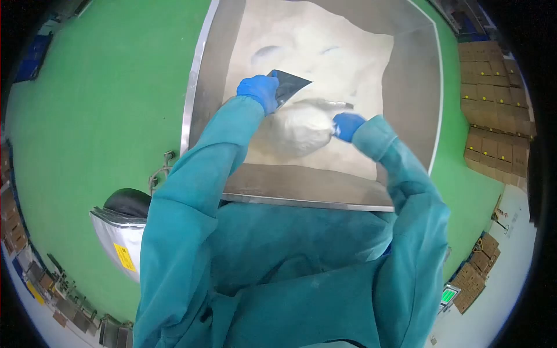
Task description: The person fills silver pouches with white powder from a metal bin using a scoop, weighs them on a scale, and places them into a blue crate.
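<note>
White powder point(301, 35) lies deep in a large stainless steel bin point(409, 98) in front of my body. Wearing a blue glove, my left hand point(259, 93) is closed on the near end of a dark grey, pointed metal-looking sheet point(292, 86), held over the powder. My right hand point(348, 126), also gloved, grips the narrowed end of a rounded white powder-filled bundle point(303, 130). That bundle is blurred and looks like a thin plastic bag. A short grey edge point(342, 105) shows just above it, close to my right fingers.
A silver bag with a yellow label point(123, 255) and a black opening stands left of my arm. Metal fittings point(163, 168) stick out by the bin's left side. Stacked cardboard boxes point(493, 98) line the right, and a scale display point(448, 296) glows at lower right. Green floor surrounds the bin.
</note>
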Tool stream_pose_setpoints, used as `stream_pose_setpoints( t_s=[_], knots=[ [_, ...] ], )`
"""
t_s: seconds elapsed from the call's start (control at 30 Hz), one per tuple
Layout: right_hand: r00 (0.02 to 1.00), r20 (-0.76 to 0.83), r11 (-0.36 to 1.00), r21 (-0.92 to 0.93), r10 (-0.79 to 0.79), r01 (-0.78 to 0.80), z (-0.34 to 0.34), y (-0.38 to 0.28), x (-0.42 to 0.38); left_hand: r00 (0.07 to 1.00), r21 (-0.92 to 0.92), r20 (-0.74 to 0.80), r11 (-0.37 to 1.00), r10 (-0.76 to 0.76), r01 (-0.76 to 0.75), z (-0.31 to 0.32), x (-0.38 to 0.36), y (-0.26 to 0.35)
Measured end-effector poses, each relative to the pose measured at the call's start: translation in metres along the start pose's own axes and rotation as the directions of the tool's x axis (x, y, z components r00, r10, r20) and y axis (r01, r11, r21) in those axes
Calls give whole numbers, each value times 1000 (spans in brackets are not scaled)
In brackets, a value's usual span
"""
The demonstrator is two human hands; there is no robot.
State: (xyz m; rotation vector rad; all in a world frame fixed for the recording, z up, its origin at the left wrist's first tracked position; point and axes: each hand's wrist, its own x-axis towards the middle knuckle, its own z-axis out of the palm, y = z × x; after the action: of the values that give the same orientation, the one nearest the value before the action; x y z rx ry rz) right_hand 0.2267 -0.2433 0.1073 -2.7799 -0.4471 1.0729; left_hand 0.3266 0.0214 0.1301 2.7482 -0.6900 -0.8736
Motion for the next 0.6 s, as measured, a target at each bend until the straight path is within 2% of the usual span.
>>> stream_pose_setpoints(
  t_s=[0.03, 0.1, 0.17, 0.2, 0.27, 0.3, 0.37, 0.43, 0.53, 0.6],
  knots=[
    [999, 36, 997, -78, 30, -27, -36, -5, -12, 1000, -29, -9, 1000, -11, 10, 3, -1, 0],
    [998, -25, 985, -159, 58, -61, -72, 8, -18, 999, -88, -22, 995, -39, 37, 9, -2, 1],
    [989, 30, 966, -218, 146, -136, -118, -8, -14, 998, -187, -66, 982, -3, -10, 4, -18, 6],
    [998, -44, 976, -211, 53, -61, -126, -1, -7, 996, -220, -85, 975, -9, -10, 2, -24, 7],
    [977, -158, 963, -248, -144, 102, -157, -27, -21, 992, -274, -118, 962, -46, 12, -1, -31, 8],
    [950, -194, 939, -289, -246, 184, -182, -66, -33, 989, -293, -130, 955, -77, 36, 0, -33, 6],
    [930, -93, 824, -500, -356, 266, -183, -98, -1, 965, -279, -209, 956, -158, 96, 26, -17, -14],
    [989, -18, 938, -318, -148, 135, -197, -161, 3, 937, -298, -267, 944, -226, 143, 28, -11, -27],
    [994, 71, 921, -376, -78, 99, -185, -184, 24, 917, -343, -293, 925, -271, 163, 28, -13, -33],
    [988, -141, 996, 56, -57, 66, -194, -171, -15, 924, -325, -286, 933, -252, 154, 37, -13, -44]
  ],
)
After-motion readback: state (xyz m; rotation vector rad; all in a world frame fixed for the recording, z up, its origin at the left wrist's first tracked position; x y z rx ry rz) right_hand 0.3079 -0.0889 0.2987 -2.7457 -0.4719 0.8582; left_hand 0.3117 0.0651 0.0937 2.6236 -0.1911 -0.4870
